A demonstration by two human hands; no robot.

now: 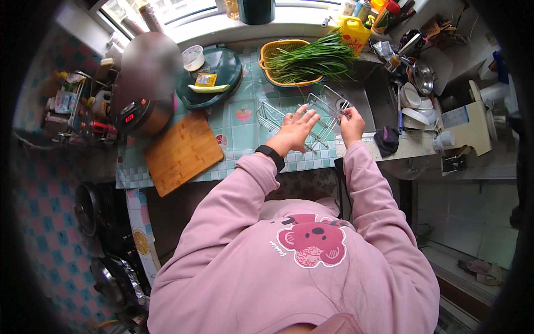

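Note:
A wire metal rack (278, 118) lies on the checked counter cloth in front of me. My left hand (295, 131) rests flat on it with fingers spread, a black band on the wrist. My right hand (352, 123) pinches the rack's right wire end near the sink edge. Just beyond the rack, a yellow basket (272, 51) holds a bundle of long green chives (311, 60).
A wooden cutting board (181, 151) lies at the counter's left. Behind it stand a rice cooker (139, 114) and a green round lid (219, 75) with small items on it. A yellow oil jug (354, 32), a sink with bowls (414, 97) and a dark cloth (386, 139) are on the right.

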